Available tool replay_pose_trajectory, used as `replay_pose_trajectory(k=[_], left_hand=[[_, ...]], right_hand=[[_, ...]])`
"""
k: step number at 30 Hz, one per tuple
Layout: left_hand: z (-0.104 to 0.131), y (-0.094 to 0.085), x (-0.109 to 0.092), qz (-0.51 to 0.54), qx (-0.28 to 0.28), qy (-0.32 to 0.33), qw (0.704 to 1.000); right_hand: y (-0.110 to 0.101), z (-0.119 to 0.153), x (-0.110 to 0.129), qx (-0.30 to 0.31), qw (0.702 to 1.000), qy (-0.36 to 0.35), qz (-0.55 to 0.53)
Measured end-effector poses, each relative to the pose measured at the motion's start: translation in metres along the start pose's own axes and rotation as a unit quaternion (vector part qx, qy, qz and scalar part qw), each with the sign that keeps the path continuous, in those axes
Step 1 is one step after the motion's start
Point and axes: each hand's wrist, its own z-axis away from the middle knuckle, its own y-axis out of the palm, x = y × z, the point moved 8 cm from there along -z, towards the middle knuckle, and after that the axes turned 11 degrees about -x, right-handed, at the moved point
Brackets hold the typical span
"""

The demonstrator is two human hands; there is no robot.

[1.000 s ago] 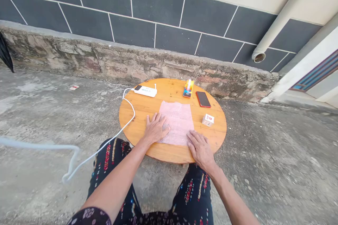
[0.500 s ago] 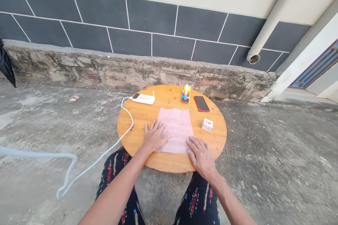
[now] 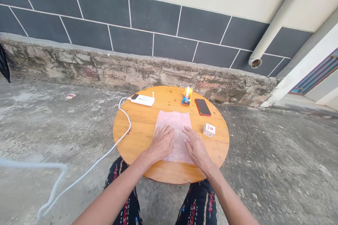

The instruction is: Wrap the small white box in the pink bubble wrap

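A pinkish, see-through sheet (image 3: 174, 116) lies flat on the round wooden table (image 3: 137, 126). My left hand (image 3: 161, 142) rests palm down over its left part, fingers extended and pointing away from me. On the right part of the sheet lies my right hand (image 3: 195, 146), also flat with its fingers spread. A gap of bare sheet separates the two hands. Just right of the sheet is a small white box (image 3: 209, 130) with red print, touched by neither hand.
Toward the far edge stand a colourful tape dispenser (image 3: 187, 96), a red-edged phone (image 3: 203, 107) and a white power strip (image 3: 142, 100). Its white cable (image 3: 105, 154) runs off the table's left side. A stone-based wall (image 3: 118, 70) rises behind.
Both hands have moved inward over the sheet, the left one to the right and the right one slightly left and away from me. The view has shifted slightly.
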Motion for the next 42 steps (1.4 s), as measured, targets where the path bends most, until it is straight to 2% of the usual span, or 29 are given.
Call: replay_pose_trajectory(k=[4,7,13,18,21,26,29,35,42], left_hand=[[-0.007,0.017,0.008,-0.006,0.001,-0.009,1.000],[-0.006,0.021,0.020,-0.006,-0.001,-0.008,1.000],[-0.004,0.021,0.025,0.006,-0.006,0.000,1.000],[-0.009,0.010,0.022,0.017,-0.010,0.027,0.999],[-0.016,0.003,0.022,0.014,-0.020,0.035,0.999],[-0.023,0.010,0.023,0.001,-0.012,0.039,0.999],[-0.020,0.017,0.032,-0.008,0.001,0.035,0.999],[-0.009,0.015,0.057,-0.033,0.012,0.005,0.999],[-0.009,0.011,0.058,-0.036,0.025,0.004,0.999]], right_hand=[[0.043,-0.034,0.014,0.043,0.998,-0.020,0.048],[0.056,-0.039,0.004,0.049,0.997,-0.016,0.065],[0.035,-0.022,-0.028,0.036,0.992,0.023,0.122],[0.019,-0.016,-0.024,0.023,0.988,0.030,0.148],[0.025,-0.028,-0.009,0.015,0.988,0.022,0.149],[0.057,-0.050,0.011,0.035,0.991,-0.016,0.128],[0.066,-0.049,0.004,0.044,0.991,-0.016,0.125],[0.058,-0.036,-0.022,0.035,0.990,0.015,0.135],[0.055,-0.032,-0.027,0.036,0.990,0.023,0.135]])
